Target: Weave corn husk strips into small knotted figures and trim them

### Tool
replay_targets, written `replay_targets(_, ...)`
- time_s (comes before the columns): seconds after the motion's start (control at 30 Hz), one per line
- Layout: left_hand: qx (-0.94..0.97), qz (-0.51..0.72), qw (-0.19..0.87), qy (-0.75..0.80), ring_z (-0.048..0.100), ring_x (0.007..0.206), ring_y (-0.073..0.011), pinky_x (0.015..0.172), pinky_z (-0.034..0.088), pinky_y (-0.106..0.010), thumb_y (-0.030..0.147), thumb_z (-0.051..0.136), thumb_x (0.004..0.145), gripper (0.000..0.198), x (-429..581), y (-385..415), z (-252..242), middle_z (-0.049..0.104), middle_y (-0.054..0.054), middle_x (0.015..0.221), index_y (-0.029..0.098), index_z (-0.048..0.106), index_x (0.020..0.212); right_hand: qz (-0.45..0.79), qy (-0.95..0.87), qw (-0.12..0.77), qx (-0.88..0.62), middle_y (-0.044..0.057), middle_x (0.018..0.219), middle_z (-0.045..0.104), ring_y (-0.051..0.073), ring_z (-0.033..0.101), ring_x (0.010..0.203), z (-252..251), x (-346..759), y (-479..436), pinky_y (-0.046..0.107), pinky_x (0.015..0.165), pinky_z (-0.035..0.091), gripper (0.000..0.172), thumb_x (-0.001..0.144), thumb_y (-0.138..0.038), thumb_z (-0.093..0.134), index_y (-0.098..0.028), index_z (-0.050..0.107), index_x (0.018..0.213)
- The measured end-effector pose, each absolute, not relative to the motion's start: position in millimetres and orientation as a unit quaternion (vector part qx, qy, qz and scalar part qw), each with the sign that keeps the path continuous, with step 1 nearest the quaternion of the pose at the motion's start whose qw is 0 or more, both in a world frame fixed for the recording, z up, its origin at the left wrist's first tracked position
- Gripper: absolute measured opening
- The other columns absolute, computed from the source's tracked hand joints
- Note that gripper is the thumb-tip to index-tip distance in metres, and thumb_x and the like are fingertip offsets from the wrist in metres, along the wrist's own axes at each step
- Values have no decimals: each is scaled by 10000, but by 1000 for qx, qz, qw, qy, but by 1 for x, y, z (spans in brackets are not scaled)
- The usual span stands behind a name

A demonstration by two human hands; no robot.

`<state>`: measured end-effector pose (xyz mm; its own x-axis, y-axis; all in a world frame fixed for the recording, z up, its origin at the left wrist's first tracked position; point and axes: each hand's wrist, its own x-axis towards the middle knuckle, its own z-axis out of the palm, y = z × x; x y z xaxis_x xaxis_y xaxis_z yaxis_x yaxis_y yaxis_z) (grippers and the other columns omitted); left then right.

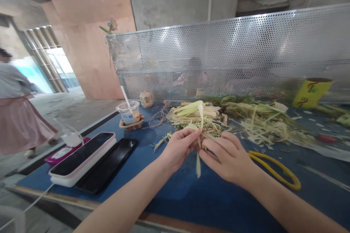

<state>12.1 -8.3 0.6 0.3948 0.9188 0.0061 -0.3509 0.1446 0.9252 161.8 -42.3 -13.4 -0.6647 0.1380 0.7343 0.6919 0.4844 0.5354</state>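
From the head view: holding a pale husk strip above the counter, pinched in the grip of both left hand and right hand. Apparently partway through working it: looped upward, with a loose tail below, seemingly unfinished. Probably left to use: a husk bundle just beyond and husk shreds to the right. On the left, in a cardboard holder, a lidded cup with a straw and some orange-cream contents. Far right, a yellow cylinder, contents impossible to tell.
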Motion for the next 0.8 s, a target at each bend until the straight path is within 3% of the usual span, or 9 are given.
replay_targets(0.13, 472, 495, 662, 309, 565, 559, -81, 581, 439, -187, 272, 745, 558, 218, 12, -7, -1, 629, -13, 583, 107, 619, 624, -358, -798, 402, -271, 28, 848, 610, 166, 508, 839, -14, 162, -42, 358, 820, 378, 134, 766, -124, 543, -244, 594, 792)
replay_targets(0.23, 513, 524, 589, 340, 566, 546, -92, 552, 432, -189, 267, 750, 536, 201, 13, -7, 0, 633, -7, 550, 110, 639, 592, -172, -774, 502, -345, 52, 887, 563, 180, 523, 884, -15, 160, -39, 346, 798, 414, 87, 767, -137, 536, -218, 569, 759)
replay_targets(0.37, 563, 524, 526, 363, 622, 679, -144, 671, 473, -230, 256, 722, 568, 162, 13, -8, 2, 695, -43, 706, 118, 683, 644, 98, -680, 593, -420, 38, 822, 560, 163, 557, 797, -19, 160, -32, 289, 697, 467, 45, 790, -215, 506, -212, 529, 751)
replay_targets(0.53, 601, 496, 495, 384, 640, 746, -179, 696, 489, -243, 243, 697, 598, 162, 12, -6, -2, 707, -67, 766, 113, 695, 695, 392, -539, 606, -434, -3, 659, 581, 132, 566, 621, -25, 159, -24, 253, 597, 481, 149, 737, -339, 576, -201, 521, 743)
replay_targets(0.7, 606, 486, 492, 393, 641, 695, -164, 646, 494, -220, 243, 703, 593, 158, 10, -2, -5, 706, -66, 738, 107, 690, 674, 486, -529, 563, -409, -10, 687, 603, 113, 583, 600, -24, 160, -24, 225, 559, 483, 191, 712, -305, 604, -194, 497, 824)
replay_targets(0.8, 561, 499, 540, 380, 641, 682, -150, 671, 506, -225, 233, 723, 569, 176, 10, 0, -4, 703, -59, 718, 109, 690, 690, 487, -557, 533, -411, -10, 703, 611, 139, 609, 585, -27, 159, -24, 245, 522, 497, 394, 681, -266, 630, -203, 401, 996)
